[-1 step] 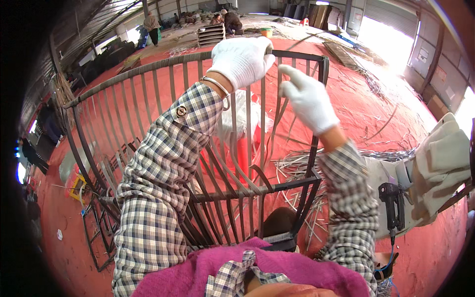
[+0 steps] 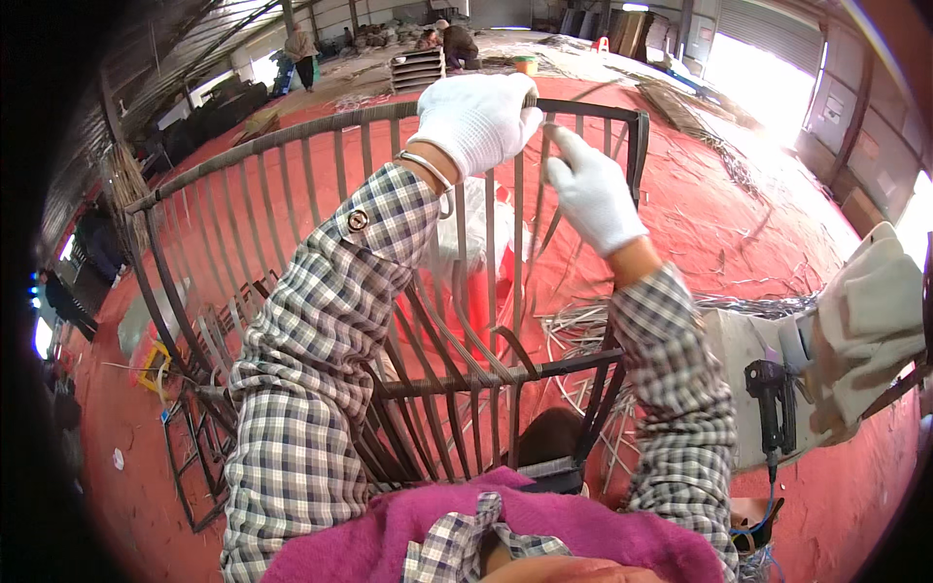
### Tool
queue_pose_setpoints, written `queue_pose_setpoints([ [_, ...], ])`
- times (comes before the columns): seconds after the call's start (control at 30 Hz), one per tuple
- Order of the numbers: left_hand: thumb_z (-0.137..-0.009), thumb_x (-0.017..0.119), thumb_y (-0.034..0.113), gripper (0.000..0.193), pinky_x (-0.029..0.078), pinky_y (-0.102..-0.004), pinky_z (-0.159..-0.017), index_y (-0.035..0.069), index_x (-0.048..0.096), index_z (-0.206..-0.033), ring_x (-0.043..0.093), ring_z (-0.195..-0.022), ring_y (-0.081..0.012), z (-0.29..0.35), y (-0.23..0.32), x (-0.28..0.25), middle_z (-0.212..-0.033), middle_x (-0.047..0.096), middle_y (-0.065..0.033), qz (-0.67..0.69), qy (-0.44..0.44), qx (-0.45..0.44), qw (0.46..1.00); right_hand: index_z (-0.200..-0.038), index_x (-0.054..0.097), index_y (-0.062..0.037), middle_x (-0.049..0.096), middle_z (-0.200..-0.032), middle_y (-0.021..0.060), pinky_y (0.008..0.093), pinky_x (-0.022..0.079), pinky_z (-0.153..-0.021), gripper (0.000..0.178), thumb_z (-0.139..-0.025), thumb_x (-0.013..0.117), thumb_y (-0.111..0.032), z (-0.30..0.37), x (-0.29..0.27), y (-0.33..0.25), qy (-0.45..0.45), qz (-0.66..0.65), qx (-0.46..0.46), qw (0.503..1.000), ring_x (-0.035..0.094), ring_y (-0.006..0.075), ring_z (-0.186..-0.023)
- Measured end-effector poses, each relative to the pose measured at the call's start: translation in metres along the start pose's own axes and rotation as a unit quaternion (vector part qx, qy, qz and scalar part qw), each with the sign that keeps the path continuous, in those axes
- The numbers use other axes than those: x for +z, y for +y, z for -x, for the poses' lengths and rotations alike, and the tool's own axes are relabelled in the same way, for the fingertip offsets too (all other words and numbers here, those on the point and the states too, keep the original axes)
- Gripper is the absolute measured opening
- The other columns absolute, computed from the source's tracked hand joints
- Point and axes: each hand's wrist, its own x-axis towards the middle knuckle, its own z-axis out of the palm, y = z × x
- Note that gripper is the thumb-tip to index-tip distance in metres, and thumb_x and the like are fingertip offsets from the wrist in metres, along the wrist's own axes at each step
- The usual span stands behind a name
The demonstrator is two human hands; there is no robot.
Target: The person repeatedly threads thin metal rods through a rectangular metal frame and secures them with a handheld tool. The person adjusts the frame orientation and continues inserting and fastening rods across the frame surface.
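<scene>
A dark chair-like metal frame (image 2: 637, 160) leans in front of me, laced with many upright grey flat strips (image 2: 518, 223). My left hand (image 2: 473, 117), in a white knitted glove, is closed over its curved top rail, which is wrapped in strip. Just to the right, my white-gloved right hand (image 2: 595, 189) is below the rail with thumb and forefinger closed at a grey plastic strip (image 2: 542, 255). That strip is smeared by motion, and the fingertips partly hide it. Loose strip ends curl at the lower rail (image 2: 510, 340).
At right, a black hand tool (image 2: 773, 408) with a blue hose lies on a pale cloth-covered stand (image 2: 724, 355). Cut strips (image 2: 583, 335) lie on the red floor. Another metal frame (image 2: 194, 466) stands lower left. A stack of trays (image 2: 418, 68) and people are farther back.
My right hand has shifted slightly left, nearer my left hand, and its forearm came with it. My left hand still grips the top rail.
</scene>
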Motion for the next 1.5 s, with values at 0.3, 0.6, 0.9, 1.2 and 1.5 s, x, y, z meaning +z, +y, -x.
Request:
queue_pose_setpoints([
  [0.3, -0.089, 0.051, 0.031, 0.028, 0.052, -0.0412, -0.071, 0.014, 0.067, -0.104, 0.067, -0.079, -0.0298, -0.001, -0.006, 0.005, -0.085, 0.07, -0.0105, -0.02, 0.006, 0.017, 1.0, -0.089, 0.065, 0.0003, 0.061, -0.084, 0.0227, 0.0389, 0.048, -0.077, 0.022, -0.088, 0.055, -0.019, 0.003, 0.001, -0.04, -0.028, -0.085, 0.101, 0.991, 0.061, 0.0375, -0.082],
  [0.6, -0.091, 0.054, 0.033, 0.026, 0.052, -0.0417, -0.067, 0.014, 0.066, -0.105, 0.067, -0.078, -0.0305, 0.002, -0.007, 0.01, -0.084, 0.069, -0.0106, -0.036, 0.039, 0.073, 0.996, -0.094, 0.068, -0.0024, 0.051, -0.077, -0.0029, 0.0192, 0.039, -0.059, 0.037, -0.103, 0.047, -0.031, -0.004, -0.007, -0.052, 0.023, -0.35, 0.136, 0.927, 0.045, 0.0053, -0.066],
  [0.9, -0.078, 0.073, 0.04, 0.037, 0.048, -0.0407, -0.056, 0.02, 0.061, -0.107, 0.066, -0.064, -0.0248, 0.011, 0.009, 0.009, -0.068, 0.065, -0.0032, -0.004, 0.201, 0.098, 0.975, -0.086, 0.07, -0.0037, 0.068, -0.075, 0.0072, 0.0324, 0.049, -0.064, 0.03, -0.09, 0.055, -0.03, -0.136, -0.04, -0.027, -0.15, -0.031, -0.17, 0.973, 0.062, 0.0187, -0.068],
  [1.2, -0.085, 0.066, 0.04, 0.023, 0.05, -0.0356, -0.056, 0.024, 0.07, -0.102, 0.067, -0.067, -0.0229, 0.016, -0.019, 0.015, -0.076, 0.069, -0.0032, -0.03, 0.151, 0.059, 0.986, -0.1, 0.062, -0.0094, 0.062, -0.082, 0.005, 0.03, 0.044, -0.069, 0.021, -0.094, 0.055, -0.028, 0.031, -0.162, 0.054, 0.017, -0.071, 0.023, 0.997, 0.058, 0.0164, -0.076],
  [1.5, -0.087, 0.064, 0.039, 0.022, 0.051, -0.0356, -0.055, 0.026, 0.069, -0.103, 0.067, -0.064, -0.0253, 0.006, 0.0, 0.011, -0.074, 0.069, -0.0054, -0.048, 0.172, 0.103, 0.978, -0.067, 0.049, -0.0172, 0.038, -0.06, -0.0084, 0.0187, 0.029, -0.044, 0.04, -0.096, 0.054, -0.045, 0.304, -0.381, 0.063, 0.388, 0.035, 0.448, 0.805, 0.037, 0.0038, -0.048],
])
